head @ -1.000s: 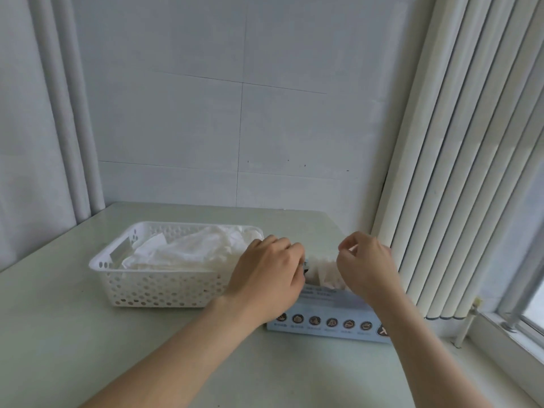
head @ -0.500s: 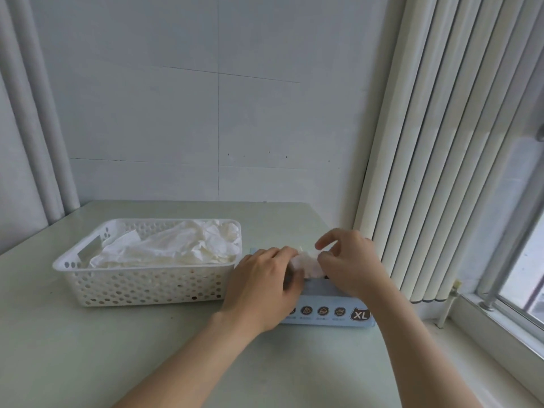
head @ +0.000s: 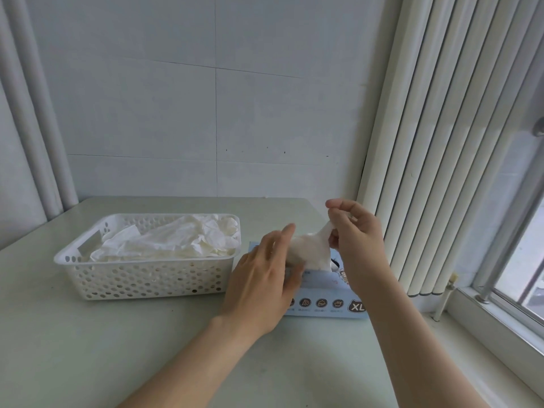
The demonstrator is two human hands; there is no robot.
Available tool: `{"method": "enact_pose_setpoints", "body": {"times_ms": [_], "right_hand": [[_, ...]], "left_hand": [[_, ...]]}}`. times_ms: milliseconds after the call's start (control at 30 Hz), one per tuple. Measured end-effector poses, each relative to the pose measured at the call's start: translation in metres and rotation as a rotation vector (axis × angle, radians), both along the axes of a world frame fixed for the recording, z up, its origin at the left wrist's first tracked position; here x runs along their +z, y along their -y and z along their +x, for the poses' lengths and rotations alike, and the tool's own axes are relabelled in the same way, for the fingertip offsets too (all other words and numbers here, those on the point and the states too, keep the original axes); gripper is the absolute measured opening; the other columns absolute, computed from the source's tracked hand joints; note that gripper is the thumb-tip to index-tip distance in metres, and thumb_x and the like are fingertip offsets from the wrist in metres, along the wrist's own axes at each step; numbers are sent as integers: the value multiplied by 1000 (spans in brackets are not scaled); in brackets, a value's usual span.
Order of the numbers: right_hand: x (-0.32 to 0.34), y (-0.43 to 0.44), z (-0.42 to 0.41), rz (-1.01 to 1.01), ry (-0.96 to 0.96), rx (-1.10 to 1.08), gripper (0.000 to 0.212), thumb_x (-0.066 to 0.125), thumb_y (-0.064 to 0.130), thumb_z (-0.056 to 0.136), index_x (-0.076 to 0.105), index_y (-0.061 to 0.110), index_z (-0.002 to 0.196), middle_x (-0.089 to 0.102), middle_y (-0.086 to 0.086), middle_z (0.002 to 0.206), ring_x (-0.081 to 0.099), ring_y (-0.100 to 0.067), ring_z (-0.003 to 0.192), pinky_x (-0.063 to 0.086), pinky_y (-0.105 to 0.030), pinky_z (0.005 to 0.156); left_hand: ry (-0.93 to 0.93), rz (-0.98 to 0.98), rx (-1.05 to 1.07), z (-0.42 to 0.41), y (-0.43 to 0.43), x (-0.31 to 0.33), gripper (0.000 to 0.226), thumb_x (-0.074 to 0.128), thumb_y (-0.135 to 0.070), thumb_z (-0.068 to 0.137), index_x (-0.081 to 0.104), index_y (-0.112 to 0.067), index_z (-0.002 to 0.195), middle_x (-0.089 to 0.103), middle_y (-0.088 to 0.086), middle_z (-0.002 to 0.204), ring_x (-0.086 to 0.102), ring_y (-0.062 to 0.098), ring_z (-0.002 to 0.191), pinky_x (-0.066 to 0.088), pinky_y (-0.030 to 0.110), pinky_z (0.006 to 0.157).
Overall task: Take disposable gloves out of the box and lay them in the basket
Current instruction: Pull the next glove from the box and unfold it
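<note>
- Disposable glove [head: 310, 254], white and thin, stands half out of the slot in the top of the box [head: 323, 303]; its lower edge sits at the opening and its upper end is drawn into a narrow neck.
- Right hand [head: 357, 242] pinches that narrow upper end between thumb and curled fingers, above the box.
- Left hand [head: 262, 284] is spread with straight fingers, lying on the left part of the box top and against the glove's left side; it grips nothing.
- The box is light blue, with a row of round icons and "XL" on its near face, and stands on the bench [head: 88, 348] just right of the basket [head: 141, 281].
- The basket is white and perforated and holds a heap of gloves [head: 176, 242] that reaches its rim.
- Vertical blinds [head: 441, 142] hang to the right of the box, with a window [head: 530, 260] beyond them.
</note>
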State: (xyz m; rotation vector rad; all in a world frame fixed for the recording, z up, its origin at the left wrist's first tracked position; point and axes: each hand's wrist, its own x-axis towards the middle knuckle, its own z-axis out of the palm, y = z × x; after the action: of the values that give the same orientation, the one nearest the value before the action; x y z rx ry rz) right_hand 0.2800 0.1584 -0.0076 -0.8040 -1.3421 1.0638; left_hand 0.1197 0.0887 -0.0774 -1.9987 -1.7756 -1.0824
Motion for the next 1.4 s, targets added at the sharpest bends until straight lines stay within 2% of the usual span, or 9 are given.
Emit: {"method": "enact_pose_setpoints", "body": {"times_ms": [133, 400, 633, 833, 1000, 1133, 1200, 1300, 1400], "right_hand": [[2, 6, -2, -12, 97, 149, 6, 70, 11, 99, 75, 13, 101, 58, -3, 66, 50, -17, 58, 48, -33, 66], [5, 13, -6, 30, -134, 218, 8, 64, 13, 104, 72, 13, 106, 48, 7, 65, 42, -10, 54, 43, -20, 57], [1, 1, -3, -54, -444, 138, 16, 57, 13, 109, 67, 20, 119, 67, 2, 82, 74, -18, 94, 59, -34, 81], [2, 2, -3, -68, -554, 173, 19, 52, 1, 109, 65, 12, 115, 70, -16, 99, 76, -34, 111, 62, -41, 90], [4, 8, -4, -72, -490, 202, 17, 60, 0, 105, 66, 4, 120, 74, -23, 105, 76, -37, 109, 61, -51, 97], [5, 15, -7, -33, -303, 297, 23, 68, 3, 100, 66, 0, 122, 76, -26, 110, 75, -38, 111, 60, -55, 96], [5, 15, -8, -38, -218, 345, 23, 71, 8, 99, 70, 0, 120, 77, -25, 110, 75, -37, 110, 57, -52, 102], [4, 15, -7, -62, -189, 380, 31, 58, 23, 108, 72, -3, 117, 78, -25, 104, 76, -36, 106, 59, -42, 100], [3, 12, -4, 23, -84, 348, 24, 54, 5, 108, 71, 4, 124, 78, -23, 107, 76, -32, 108, 60, -36, 98]], "left_hand": [[-6, 39, -46, 8, 3, 6, 58, 49, -52, 104, 40, -28, 156, 42, -7, 159, 49, 13, 137, 43, 33, 110], [111, 67, 6, 7, -1, 5, 20, 63, -31, 103, 68, -24, 122, 72, -9, 109, 63, 18, 99, 52, 35, 85], [124, 21, 63, 0, -2, 4, 16, 59, -23, 100, 73, -23, 93, 60, -15, 84, 61, 15, 82, 39, 25, 66], [26, 0, 52, 5, 1, 6, 34, 45, -42, 97, 74, -26, 88, 68, -13, 99, 61, 16, 92, 44, 29, 74], [152, 44, 65, 8, 0, 9, 34, 53, -54, 102, 70, -25, 105, 67, -9, 104, 64, 15, 93, 54, 36, 79], [332, 85, -70, 9, -2, 17, 48, 69, -50, 96, 56, -25, 135, 61, -11, 117, 60, 4, 101, 50, 20, 85], [444, 118, -143, 12, 0, 24, 42, 75, -44, 93, 60, -28, 129, 61, -14, 109, 61, 2, 94, 46, 10, 78], [593, 191, -93, 12, 0, 30, 13, 79, -31, 93, 68, -27, 99, 68, -15, 87, 66, 6, 79, 49, 16, 65], [646, 194, -82, 6, 0, 32, 13, 77, -27, 95, 67, -25, 87, 71, -15, 79, 70, 6, 73, 57, 27, 65]]}}
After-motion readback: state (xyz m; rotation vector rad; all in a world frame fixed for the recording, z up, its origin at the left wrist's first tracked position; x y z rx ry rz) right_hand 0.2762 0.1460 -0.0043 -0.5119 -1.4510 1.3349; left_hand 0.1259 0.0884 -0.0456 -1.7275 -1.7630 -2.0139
